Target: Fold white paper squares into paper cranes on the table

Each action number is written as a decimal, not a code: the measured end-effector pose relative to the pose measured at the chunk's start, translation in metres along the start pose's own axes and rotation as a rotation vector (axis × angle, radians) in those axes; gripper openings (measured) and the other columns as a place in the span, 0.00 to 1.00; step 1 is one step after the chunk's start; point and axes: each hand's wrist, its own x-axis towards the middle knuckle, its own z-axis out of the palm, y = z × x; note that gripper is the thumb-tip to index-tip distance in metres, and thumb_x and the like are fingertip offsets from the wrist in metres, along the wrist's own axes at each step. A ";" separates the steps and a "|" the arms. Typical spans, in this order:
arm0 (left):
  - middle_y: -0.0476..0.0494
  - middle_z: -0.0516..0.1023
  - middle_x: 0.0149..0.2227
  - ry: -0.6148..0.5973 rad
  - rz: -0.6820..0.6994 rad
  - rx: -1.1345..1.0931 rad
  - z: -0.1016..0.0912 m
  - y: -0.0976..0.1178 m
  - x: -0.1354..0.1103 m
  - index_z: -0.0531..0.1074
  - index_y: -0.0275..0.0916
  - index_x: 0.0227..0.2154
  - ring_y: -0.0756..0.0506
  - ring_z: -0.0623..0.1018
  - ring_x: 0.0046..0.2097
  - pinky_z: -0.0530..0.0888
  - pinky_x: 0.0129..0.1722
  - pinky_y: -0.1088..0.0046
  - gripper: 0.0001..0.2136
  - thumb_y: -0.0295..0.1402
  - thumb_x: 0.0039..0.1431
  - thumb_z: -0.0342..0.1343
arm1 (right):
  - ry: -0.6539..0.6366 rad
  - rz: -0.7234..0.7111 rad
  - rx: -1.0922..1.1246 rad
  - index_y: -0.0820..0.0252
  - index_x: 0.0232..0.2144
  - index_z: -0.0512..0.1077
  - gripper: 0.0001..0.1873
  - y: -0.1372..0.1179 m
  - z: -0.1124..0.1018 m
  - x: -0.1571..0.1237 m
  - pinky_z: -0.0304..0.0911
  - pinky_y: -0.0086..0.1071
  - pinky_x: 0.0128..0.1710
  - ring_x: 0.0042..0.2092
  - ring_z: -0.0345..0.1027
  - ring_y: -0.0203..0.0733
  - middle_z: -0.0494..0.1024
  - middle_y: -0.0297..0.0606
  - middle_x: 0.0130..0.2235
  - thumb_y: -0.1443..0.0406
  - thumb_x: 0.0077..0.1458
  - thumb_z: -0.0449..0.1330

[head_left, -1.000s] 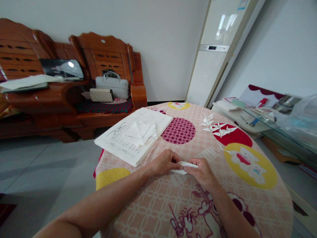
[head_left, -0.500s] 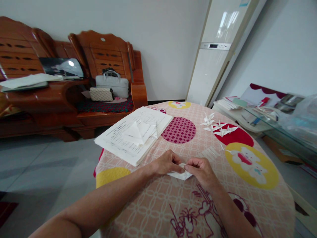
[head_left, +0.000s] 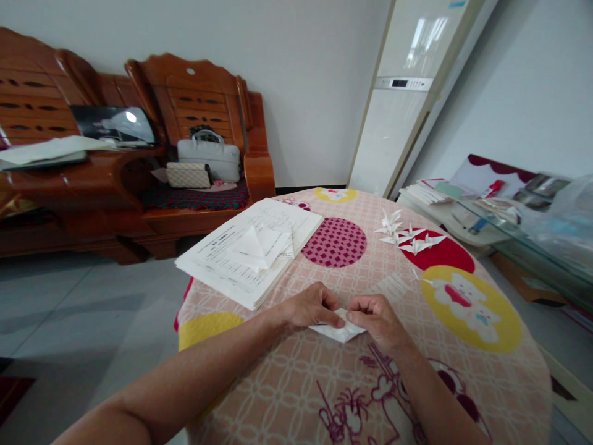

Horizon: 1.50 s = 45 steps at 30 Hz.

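A small folded piece of white paper [head_left: 340, 334] lies on the patterned tablecloth [head_left: 287, 377], between my two hands. My left hand [head_left: 312, 307] presses it from the left, thumb on top and fingers curled at its far side. On its right edge, my right hand [head_left: 377, 318] pinches the paper between thumb and bent forefinger. The far part of the paper is partly hidden by my fingers. Farther off to the right sit several folded white paper cranes [head_left: 417, 241].
A stack of printed sheets [head_left: 222, 266] lies at the table's left, with a folded paper triangle [head_left: 254, 246] on it. Beyond stand a wooden chair [head_left: 199, 93] with bags and a tall white cabinet-like unit [head_left: 393, 123]. A glass-topped table [head_left: 523, 247] adjoins at right.
My right thumb has shifted slightly to the right along the paper, and a little more of the paper's surface shows between my hands. The left hand has hardly moved.
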 end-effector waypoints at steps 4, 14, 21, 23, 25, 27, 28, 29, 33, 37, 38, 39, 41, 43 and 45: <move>0.55 0.62 0.15 -0.005 -0.043 -0.114 -0.003 0.001 -0.001 0.66 0.34 0.16 0.55 0.59 0.19 0.52 0.18 0.77 0.15 0.39 0.38 0.65 | 0.057 0.007 0.045 0.62 0.19 0.71 0.09 -0.001 -0.014 -0.003 0.51 0.26 0.23 0.22 0.58 0.31 0.69 0.30 0.18 0.63 0.44 0.62; 0.54 0.64 0.17 0.107 0.016 -0.055 -0.003 -0.003 0.002 0.71 0.32 0.20 0.55 0.61 0.20 0.53 0.19 0.78 0.16 0.42 0.40 0.65 | 0.049 0.107 0.119 0.65 0.25 0.75 0.14 0.003 0.001 -0.002 0.57 0.27 0.21 0.20 0.64 0.34 0.75 0.34 0.19 0.58 0.41 0.68; 0.51 0.69 0.19 0.101 0.056 0.011 -0.005 -0.010 0.004 0.72 0.32 0.24 0.52 0.68 0.22 0.63 0.22 0.78 0.15 0.43 0.47 0.60 | 0.179 0.041 0.038 0.64 0.21 0.75 0.13 0.006 -0.008 -0.001 0.56 0.28 0.22 0.21 0.63 0.36 0.74 0.34 0.18 0.58 0.45 0.66; 0.52 0.68 0.19 0.169 0.087 0.135 -0.004 -0.009 0.003 0.70 0.33 0.22 0.53 0.67 0.21 0.59 0.21 0.79 0.14 0.41 0.51 0.57 | 0.180 0.020 -0.042 0.64 0.23 0.76 0.14 0.008 -0.012 -0.001 0.55 0.27 0.23 0.22 0.63 0.35 0.73 0.33 0.19 0.57 0.45 0.66; 0.52 0.67 0.18 0.223 0.108 0.243 -0.004 -0.008 0.000 0.69 0.34 0.21 0.54 0.65 0.21 0.56 0.20 0.79 0.13 0.39 0.53 0.55 | 0.164 -0.016 -0.123 0.64 0.26 0.76 0.13 0.009 -0.014 0.000 0.54 0.26 0.23 0.23 0.62 0.35 0.72 0.31 0.20 0.58 0.46 0.66; 0.53 0.67 0.18 0.245 0.118 0.308 -0.003 -0.006 -0.001 0.69 0.34 0.21 0.54 0.64 0.21 0.54 0.20 0.79 0.12 0.37 0.53 0.54 | 0.141 -0.069 -0.174 0.64 0.29 0.77 0.13 0.008 -0.015 0.000 0.54 0.26 0.25 0.25 0.62 0.35 0.72 0.31 0.23 0.58 0.46 0.66; 0.53 0.67 0.18 0.245 0.121 0.326 -0.002 -0.005 -0.002 0.69 0.34 0.21 0.55 0.64 0.21 0.54 0.20 0.78 0.11 0.36 0.54 0.54 | 0.132 -0.096 -0.188 0.64 0.30 0.77 0.13 0.008 -0.015 0.000 0.55 0.26 0.25 0.26 0.63 0.35 0.72 0.31 0.24 0.58 0.47 0.66; 0.53 0.67 0.18 0.239 0.125 0.336 -0.002 -0.004 -0.002 0.69 0.34 0.21 0.55 0.64 0.21 0.54 0.20 0.78 0.11 0.36 0.54 0.54 | 0.126 -0.120 -0.198 0.63 0.29 0.78 0.13 0.007 -0.015 0.000 0.55 0.27 0.26 0.27 0.63 0.36 0.73 0.31 0.24 0.58 0.48 0.65; 0.53 0.67 0.18 0.177 0.137 0.332 -0.004 -0.006 0.000 0.70 0.34 0.23 0.54 0.64 0.22 0.55 0.21 0.78 0.10 0.35 0.54 0.54 | 0.120 -0.144 -0.208 0.63 0.26 0.77 0.14 0.005 -0.015 -0.001 0.54 0.27 0.26 0.26 0.61 0.35 0.71 0.31 0.23 0.57 0.51 0.62; 0.53 0.68 0.21 0.162 0.196 0.354 -0.004 -0.009 0.002 0.72 0.33 0.26 0.54 0.65 0.24 0.56 0.22 0.79 0.09 0.35 0.55 0.54 | 0.124 -0.150 -0.199 0.63 0.25 0.76 0.13 0.006 -0.016 -0.001 0.54 0.27 0.26 0.26 0.60 0.35 0.70 0.31 0.23 0.58 0.52 0.62; 0.53 0.68 0.22 0.175 0.215 0.377 -0.004 -0.009 0.003 0.72 0.33 0.27 0.54 0.65 0.24 0.56 0.23 0.78 0.09 0.34 0.55 0.54 | 0.124 -0.159 -0.205 0.63 0.25 0.76 0.13 0.006 -0.016 0.000 0.53 0.26 0.26 0.26 0.60 0.34 0.70 0.31 0.23 0.58 0.52 0.62; 0.53 0.68 0.22 0.191 0.232 0.407 -0.003 -0.009 0.002 0.73 0.33 0.28 0.54 0.65 0.25 0.55 0.23 0.78 0.08 0.33 0.55 0.54 | 0.123 -0.172 -0.218 0.63 0.25 0.75 0.13 0.006 -0.016 0.000 0.53 0.26 0.25 0.26 0.60 0.34 0.70 0.31 0.23 0.59 0.52 0.62; 0.53 0.68 0.23 0.239 0.264 0.492 0.000 -0.008 0.002 0.73 0.34 0.28 0.54 0.65 0.26 0.56 0.24 0.78 0.07 0.31 0.55 0.53 | 0.129 -0.207 -0.257 0.63 0.25 0.75 0.12 0.007 -0.015 0.000 0.53 0.26 0.25 0.26 0.60 0.34 0.70 0.31 0.23 0.59 0.52 0.61; 0.52 0.68 0.24 0.309 0.310 0.606 0.002 -0.006 0.000 0.72 0.34 0.27 0.53 0.66 0.27 0.57 0.25 0.77 0.06 0.30 0.55 0.53 | 0.147 -0.254 -0.309 0.62 0.26 0.75 0.10 0.007 -0.015 0.000 0.55 0.27 0.26 0.26 0.61 0.35 0.70 0.31 0.23 0.61 0.53 0.61; 0.50 0.70 0.26 0.369 0.392 0.726 0.003 -0.005 0.000 0.72 0.34 0.27 0.52 0.68 0.29 0.59 0.28 0.76 0.04 0.29 0.55 0.54 | 0.180 -0.329 -0.365 0.61 0.27 0.74 0.07 0.005 -0.014 0.000 0.58 0.27 0.28 0.28 0.64 0.37 0.71 0.32 0.25 0.63 0.53 0.60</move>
